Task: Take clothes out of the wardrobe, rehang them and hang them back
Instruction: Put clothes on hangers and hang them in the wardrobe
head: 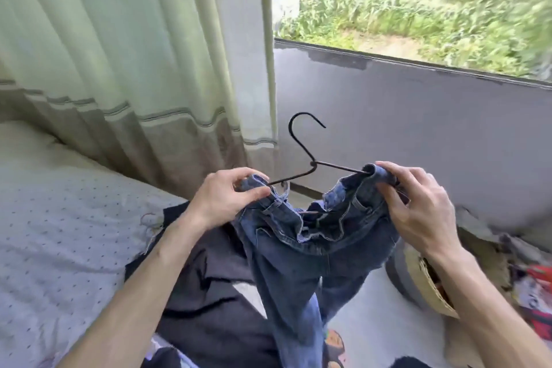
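Observation:
A pair of dark blue jeans hangs from a thin black wire hanger in front of me, legs dangling down. My left hand pinches the left end of the waistband against the hanger's left arm. On the other side, my right hand grips the waistband's right end, bunched over the hanger's right arm. The hook points up and to the right, free of any rail. No wardrobe is in view.
A bed with a dotted pale sheet lies at left, with dark clothing piled on its edge. Pale green curtains hang behind. A grey windowsill runs at right. A woven basket and colourful clutter sit low right.

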Available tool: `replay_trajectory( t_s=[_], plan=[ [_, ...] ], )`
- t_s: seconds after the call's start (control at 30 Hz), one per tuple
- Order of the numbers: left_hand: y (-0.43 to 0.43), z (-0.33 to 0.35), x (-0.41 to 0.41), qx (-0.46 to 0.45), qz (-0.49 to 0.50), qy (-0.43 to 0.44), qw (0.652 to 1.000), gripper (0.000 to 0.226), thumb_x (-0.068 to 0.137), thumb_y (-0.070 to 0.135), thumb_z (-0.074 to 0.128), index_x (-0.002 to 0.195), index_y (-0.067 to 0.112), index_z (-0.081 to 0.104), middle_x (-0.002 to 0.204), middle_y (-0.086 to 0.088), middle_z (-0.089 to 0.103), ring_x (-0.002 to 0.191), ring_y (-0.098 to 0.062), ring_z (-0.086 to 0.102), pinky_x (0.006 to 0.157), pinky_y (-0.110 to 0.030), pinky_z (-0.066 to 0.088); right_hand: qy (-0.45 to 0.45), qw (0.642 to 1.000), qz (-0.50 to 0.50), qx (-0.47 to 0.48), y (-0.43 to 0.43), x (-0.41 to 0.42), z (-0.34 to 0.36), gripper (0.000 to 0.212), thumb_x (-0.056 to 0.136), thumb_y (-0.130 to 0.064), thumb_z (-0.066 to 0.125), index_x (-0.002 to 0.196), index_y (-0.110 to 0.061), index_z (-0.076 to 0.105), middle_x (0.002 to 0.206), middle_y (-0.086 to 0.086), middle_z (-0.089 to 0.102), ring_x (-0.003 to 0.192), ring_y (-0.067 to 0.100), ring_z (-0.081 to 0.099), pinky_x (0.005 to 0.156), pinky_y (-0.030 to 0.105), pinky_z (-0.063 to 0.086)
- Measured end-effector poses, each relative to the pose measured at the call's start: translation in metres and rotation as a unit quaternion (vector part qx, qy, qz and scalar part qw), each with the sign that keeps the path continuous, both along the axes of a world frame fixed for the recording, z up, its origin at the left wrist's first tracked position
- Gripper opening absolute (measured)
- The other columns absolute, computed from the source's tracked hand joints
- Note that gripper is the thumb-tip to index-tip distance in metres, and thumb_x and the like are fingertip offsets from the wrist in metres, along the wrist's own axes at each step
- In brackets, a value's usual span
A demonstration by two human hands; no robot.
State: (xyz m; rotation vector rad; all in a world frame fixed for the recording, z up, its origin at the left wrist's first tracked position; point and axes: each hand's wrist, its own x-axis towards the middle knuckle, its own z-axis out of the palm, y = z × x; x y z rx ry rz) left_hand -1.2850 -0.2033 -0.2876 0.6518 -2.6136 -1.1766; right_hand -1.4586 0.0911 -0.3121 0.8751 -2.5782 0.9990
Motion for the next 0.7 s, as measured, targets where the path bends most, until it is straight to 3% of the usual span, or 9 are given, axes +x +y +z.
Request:
replay_trajectory(
  t_s=[0.07, 0.17, 0.33, 0.43, 0.57, 0.7],
  plan=[
    [0.022, 0.01, -0.015, 0.021, -0.068, -0.003, 0.997, 0.024, 0.073, 0.055, 0.08, 0.095, 0.048, 0.073, 0.085, 0.023, 0.073, 0.079, 0.007, 0.066, 0.072, -0.006, 0.047, 0.013, 0.998, -0.066, 0.004, 0.044, 0.027, 0.003, 0.028, 0.099, -0.041, 0.057, 0.126, -0.046, 0.057, 0.11, -0.009, 0.064, 0.101, 0.02, 0.057, 0.083, 0.04, 0.049],
    [0.058, 0.013, -0.024, 0.054, -0.156, -0.007, 0.986, 0.031, 0.068, 0.056, 0.082, 0.095, 0.04, 0.076, 0.087, 0.017, 0.076, 0.086, -0.002, 0.071, 0.083, -0.025, 0.057, 0.018, 0.987, -0.158, 0.004, 0.101, 0.084, -0.001, 0.03, 0.098, -0.041, 0.059, 0.128, -0.045, 0.058, 0.107, -0.009, 0.062, 0.101, 0.022, 0.059, 0.082, 0.043, 0.052],
    [0.129, 0.009, -0.003, 0.074, -0.265, 0.002, 0.961, 0.042, 0.062, 0.062, 0.084, 0.095, 0.035, 0.078, 0.088, 0.008, 0.077, 0.091, -0.02, 0.073, 0.085, -0.046, 0.059, 0.032, 0.964, -0.264, 0.003, 0.18, 0.181, -0.001, 0.032, 0.096, -0.04, 0.061, 0.128, -0.042, 0.06, 0.108, -0.012, 0.062, 0.103, 0.02, 0.06, 0.084, 0.046, 0.053],
    [0.174, 0.023, -0.003, 0.063, -0.327, 0.019, 0.943, 0.036, 0.068, 0.056, 0.084, 0.096, 0.035, 0.077, 0.088, 0.008, 0.077, 0.088, -0.021, 0.073, 0.082, -0.042, 0.06, 0.073, 0.938, -0.34, -0.007, 0.222, 0.218, 0.01, 0.031, 0.096, -0.039, 0.062, 0.127, -0.042, 0.061, 0.109, -0.01, 0.064, 0.099, 0.021, 0.059, 0.084, 0.045, 0.052],
    [0.247, 0.041, -0.005, 0.004, -0.382, 0.089, 0.92, 0.043, 0.07, 0.055, 0.082, 0.108, 0.044, 0.068, 0.085, 0.031, 0.068, 0.075, 0.003, 0.064, 0.07, -0.01, 0.05, 0.161, 0.889, -0.428, 0.026, 0.288, 0.258, 0.022, 0.025, 0.1, -0.039, 0.058, 0.121, -0.029, 0.066, 0.103, 0.0, 0.065, 0.087, 0.029, 0.057, 0.077, 0.042, 0.046],
    [0.324, 0.044, 0.005, -0.092, -0.442, 0.101, 0.887, 0.043, 0.083, 0.054, 0.068, 0.122, 0.051, 0.052, 0.092, 0.012, 0.065, 0.09, -0.015, 0.061, 0.079, -0.031, 0.047, 0.223, 0.835, -0.497, 0.075, 0.366, 0.295, 0.02, 0.022, 0.102, -0.035, 0.056, 0.12, -0.025, 0.063, 0.099, 0.005, 0.064, 0.079, 0.034, 0.058, 0.072, 0.044, 0.046]
  ],
)
